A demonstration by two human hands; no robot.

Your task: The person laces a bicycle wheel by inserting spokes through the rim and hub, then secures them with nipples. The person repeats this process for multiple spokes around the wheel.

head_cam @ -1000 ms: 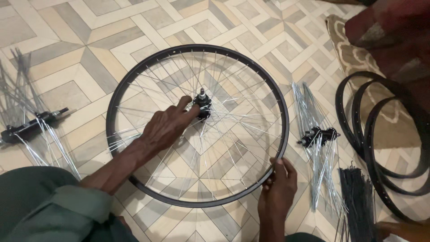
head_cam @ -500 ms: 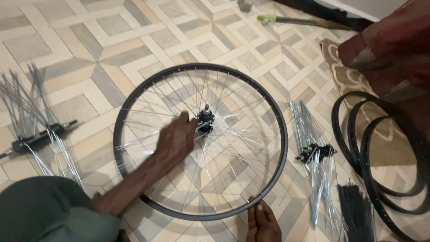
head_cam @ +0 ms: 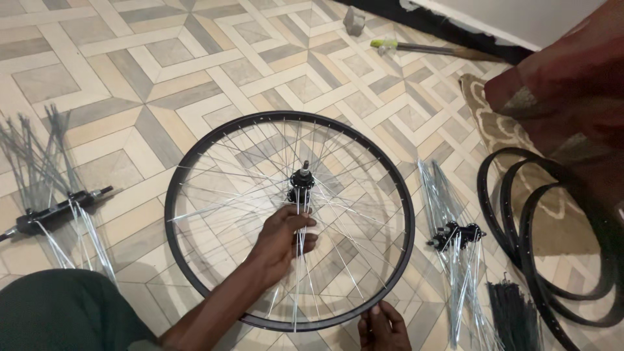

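Note:
A black bicycle wheel rim (head_cam: 195, 156) laced with thin silver spokes lies flat on the patterned tile floor, its black hub (head_cam: 302, 182) in the middle. My left hand (head_cam: 284, 239) reaches in from the lower left and pinches a spoke just below the hub. At the bottom edge of the view, my right hand (head_cam: 383, 326) grips the near side of the rim, fingers curled over it.
A hub with loose spokes (head_cam: 49, 211) lies at the left. Another hub with spokes (head_cam: 455, 235) rests right of the wheel, a dark spoke bundle (head_cam: 513, 315) below it. Bare black rims (head_cam: 552, 260) are stacked at the right. A long tool (head_cam: 422, 47) lies far back.
My left hand has slid from beside the hub to just below it and closed on a spoke. My right hand stays on the near rim. The view has tilted upward.

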